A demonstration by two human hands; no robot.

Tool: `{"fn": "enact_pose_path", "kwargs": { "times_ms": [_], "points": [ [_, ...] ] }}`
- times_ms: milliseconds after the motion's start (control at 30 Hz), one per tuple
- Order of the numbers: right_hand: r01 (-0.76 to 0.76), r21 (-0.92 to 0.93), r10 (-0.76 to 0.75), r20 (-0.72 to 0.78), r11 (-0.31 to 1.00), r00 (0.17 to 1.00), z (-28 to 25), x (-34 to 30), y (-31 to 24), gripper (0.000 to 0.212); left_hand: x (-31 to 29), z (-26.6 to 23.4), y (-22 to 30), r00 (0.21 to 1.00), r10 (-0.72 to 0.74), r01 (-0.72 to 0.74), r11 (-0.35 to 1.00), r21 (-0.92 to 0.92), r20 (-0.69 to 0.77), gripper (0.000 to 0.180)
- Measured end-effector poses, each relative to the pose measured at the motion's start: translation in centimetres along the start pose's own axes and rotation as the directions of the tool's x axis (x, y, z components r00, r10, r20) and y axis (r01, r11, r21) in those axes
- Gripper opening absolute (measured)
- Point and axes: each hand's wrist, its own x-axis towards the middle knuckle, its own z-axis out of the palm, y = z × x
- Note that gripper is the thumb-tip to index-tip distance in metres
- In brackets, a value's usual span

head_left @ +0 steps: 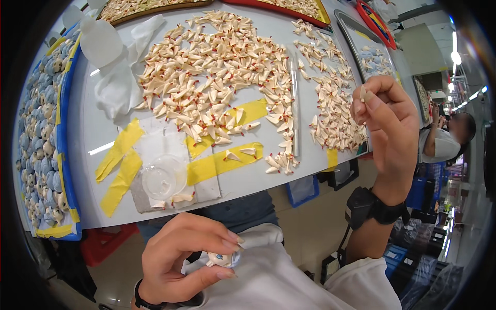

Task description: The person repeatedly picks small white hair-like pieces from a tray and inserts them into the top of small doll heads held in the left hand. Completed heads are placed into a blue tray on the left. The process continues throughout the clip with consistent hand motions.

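Note:
Close to my body, my left hand (178, 253) pinches a small round figurine head (221, 258), white with blue painted marks, between thumb and fingers. Raised beyond the table's right side, my right hand (390, 116) has a small pale pointed piece (363, 94) between thumb and fingertips. A wide heap of cream pointed pieces with red tips (217, 62) covers the middle of the white table (263, 181). Across a clear ruler-like strip (295, 108), a second heap of such pieces (336, 103) lies nearest my right hand.
At the left stands a blue tray (72, 134) of blue-and-cream figurine heads. A clear round dish (164, 178) sits on a taped grey board (209, 191). Crumpled white plastic (116, 85) lies behind. Trays line the far edge; another person (444, 137) sits at the right.

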Motion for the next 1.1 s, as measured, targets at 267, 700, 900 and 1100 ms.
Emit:
{"fn": "enact_pose_path", "kwargs": {
  "times_ms": [267,700,900,1100],
  "points": [
    [-0.025,-0.085,0.017,-0.096,0.996,0.995,0.4,-0.2,0.5,0.013,-0.1,-0.4,-0.3,0.999,0.041,-0.042,0.998,0.051,0.029,0.028],
    [-0.029,-0.421,-0.053,-0.181,0.907,0.982,0.1,0.1,1.4,0.014,-0.3,-0.4,-0.2,1.000,0.016,-0.016,0.998,0.060,-0.010,0.029],
    [0.008,-0.757,-0.187,-0.152,0.654,0.970,2.1,-0.9,0.0,0.023,-0.3,-0.2,0.2,0.998,-0.013,0.013,1.000,0.003,-0.063,0.028],
    [0.255,-0.760,-0.204,0.163,0.597,0.965,5.0,-4.4,-1.2,0.024,0.1,-0.5,0.2,0.999,0.031,-0.032,0.997,0.068,0.016,0.028]
  ]
}}
